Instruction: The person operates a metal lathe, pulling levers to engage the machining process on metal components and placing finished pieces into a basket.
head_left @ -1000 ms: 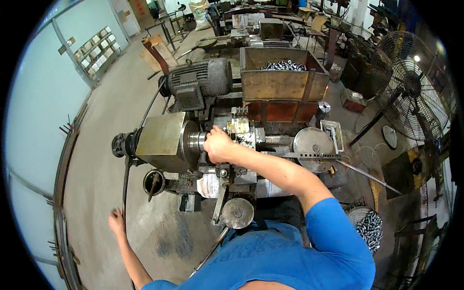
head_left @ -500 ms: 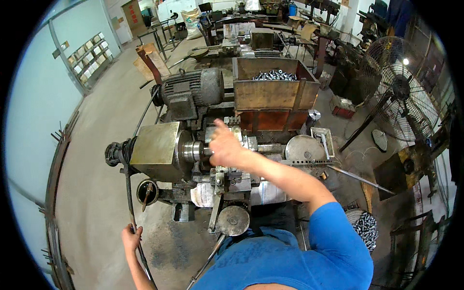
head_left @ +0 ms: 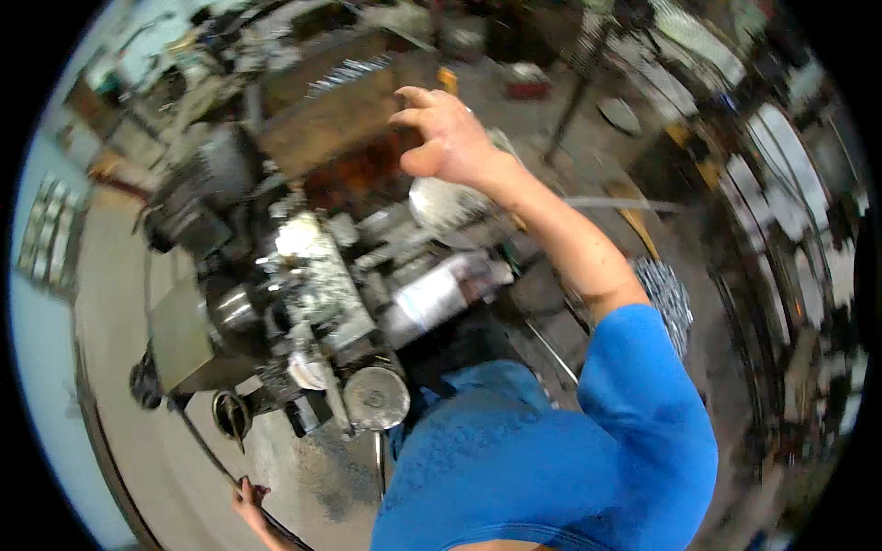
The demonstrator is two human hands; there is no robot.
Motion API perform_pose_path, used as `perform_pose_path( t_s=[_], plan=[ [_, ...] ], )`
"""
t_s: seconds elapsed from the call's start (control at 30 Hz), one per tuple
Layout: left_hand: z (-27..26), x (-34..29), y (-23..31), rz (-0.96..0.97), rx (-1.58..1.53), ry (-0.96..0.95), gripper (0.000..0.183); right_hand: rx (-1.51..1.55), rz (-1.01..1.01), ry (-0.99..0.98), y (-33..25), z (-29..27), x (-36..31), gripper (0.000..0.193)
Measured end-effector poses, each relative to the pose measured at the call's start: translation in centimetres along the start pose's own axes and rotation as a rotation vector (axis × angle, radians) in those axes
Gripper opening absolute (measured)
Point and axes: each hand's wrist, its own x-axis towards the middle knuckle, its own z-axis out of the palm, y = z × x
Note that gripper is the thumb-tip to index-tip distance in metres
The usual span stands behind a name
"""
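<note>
My left hand (head_left: 248,502) is closed around a long dark lever (head_left: 207,445), low on the left. The lever runs up to the end of the lathe's boxy headstock (head_left: 188,331). My right hand (head_left: 450,138) hangs in the air with fingers spread and nothing seen in it. It is above a round metal plate (head_left: 441,204) and beside a rusty box (head_left: 322,115) of shiny metal parts (head_left: 349,75). The blurred spindle (head_left: 236,308) and tool slide (head_left: 322,275) lie left of my right arm. A small yellow thing (head_left: 447,80) shows just past the right fingers; its kind is unclear.
A round handwheel-like disc (head_left: 377,399) stands close to my body. A small pot (head_left: 230,415) hangs by the headstock. The motor (head_left: 220,165) is behind it. At right, a basket of metal parts (head_left: 666,298) stands on the floor. Motion blurs much of the scene.
My right hand has left the spindle area and moved up and right, its fingers spreading. My left hand still grips the lever. The whole view has turned to the right.
</note>
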Motion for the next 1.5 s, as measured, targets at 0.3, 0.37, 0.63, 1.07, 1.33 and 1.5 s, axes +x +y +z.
perform_pose_path(
  t_s=[0.3, 0.37, 0.63, 1.07, 1.33, 1.5],
  plan=[
    [-0.4, 3.0, -0.8, -0.139, -0.013, -0.056, 0.033, -0.677, 1.2, -0.61, 10.6, -15.3, -36.4, 0.026],
    [-0.5, 3.1, -0.9, -0.16, 0.021, -0.003, 0.034, -0.504, 1.309, -0.779, 8.9, -15.1, -42.1, 0.025],
    [-1.8, 2.7, -1.0, -0.149, -0.002, -0.137, 0.036, -0.491, 1.158, -1.161, 7.0, -10.8, -46.1, 0.03],
    [-0.9, 2.0, 1.0, -0.079, 0.499, -0.039, 0.031, -0.496, 1.167, -1.02, 9.8, -11.2, -48.2, 0.03],
    [10.5, -3.7, 15.5, 0.468, 0.135, -0.155, 0.042, 0.022, 0.665, -0.266, 6.4, -10.4, -35.6, 0.018],
    [26.4, -6.7, 19.0, 0.347, -0.182, -0.665, 0.041, 0.672, 0.286, -0.355, -6.7, -2.4, -18.1, 0.034]
  ],
)
